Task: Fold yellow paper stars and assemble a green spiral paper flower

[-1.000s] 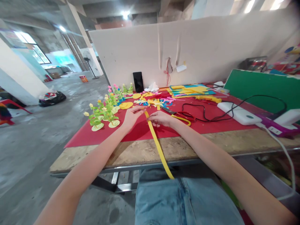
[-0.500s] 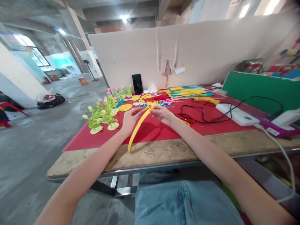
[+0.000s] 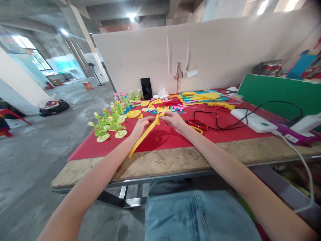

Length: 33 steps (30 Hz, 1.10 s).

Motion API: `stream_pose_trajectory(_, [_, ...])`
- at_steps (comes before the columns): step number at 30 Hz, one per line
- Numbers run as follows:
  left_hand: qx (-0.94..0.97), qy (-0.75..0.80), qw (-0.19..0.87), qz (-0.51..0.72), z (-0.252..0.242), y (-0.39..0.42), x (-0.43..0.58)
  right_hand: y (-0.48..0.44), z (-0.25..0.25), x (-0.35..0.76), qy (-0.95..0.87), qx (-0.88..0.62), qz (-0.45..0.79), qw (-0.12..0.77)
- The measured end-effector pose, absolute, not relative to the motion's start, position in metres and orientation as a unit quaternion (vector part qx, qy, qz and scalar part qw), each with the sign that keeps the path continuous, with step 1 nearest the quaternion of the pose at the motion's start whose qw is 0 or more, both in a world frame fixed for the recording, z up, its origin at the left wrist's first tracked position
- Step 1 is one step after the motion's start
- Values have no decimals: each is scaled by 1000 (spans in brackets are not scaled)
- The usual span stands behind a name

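A yellow paper strip (image 3: 144, 137) is held between my two hands above the red table covering, its long tail slanting down to the left toward the table's front edge. At its upper end the strip is looped or folded, with a short end hanging. My left hand (image 3: 142, 126) is closed on the strip from the left, its fingertips partly hidden. From the right, my right hand (image 3: 175, 121) pinches the looped end between thumb and fingers. Just beyond my left hand lies a small yellow paper piece (image 3: 140, 116). Red-handled scissors (image 3: 198, 124) lie right of my right hand.
Green paper plants (image 3: 110, 122) on round bases stand at the left. Coloured paper scraps (image 3: 173, 107) and sheets (image 3: 203, 96) lie behind my hands. A phone (image 3: 146, 88) leans on the partition. A yellow glue gun (image 3: 220, 105), black cable and white power strip (image 3: 253, 120) are at the right.
The strip's tail has swung left and lies straighter. Its upper end now shows a loop with a short hanging end. A small yellow piece has come into view beyond my left hand.
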<state>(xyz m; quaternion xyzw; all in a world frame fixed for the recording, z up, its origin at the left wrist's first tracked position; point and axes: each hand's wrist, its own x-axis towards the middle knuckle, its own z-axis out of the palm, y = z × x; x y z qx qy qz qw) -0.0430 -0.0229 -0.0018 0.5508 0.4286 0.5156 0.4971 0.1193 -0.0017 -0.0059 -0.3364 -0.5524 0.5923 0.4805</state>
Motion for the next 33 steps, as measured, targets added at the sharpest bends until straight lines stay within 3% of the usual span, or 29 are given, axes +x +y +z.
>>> stream_pose_trajectory(5, [557,461,455,520,-6,-25,-42,-4,-6,118,-592,-329,556,481])
stream_pose_trajectory(18, [541,384,542,516,-10,-28,-41,-3,-11,116,-645,-341,541,419])
stream_pose_trajectory(33, [521,451,486,537,-8,-29,-41,-6,-5,118,-653,-360,547,381])
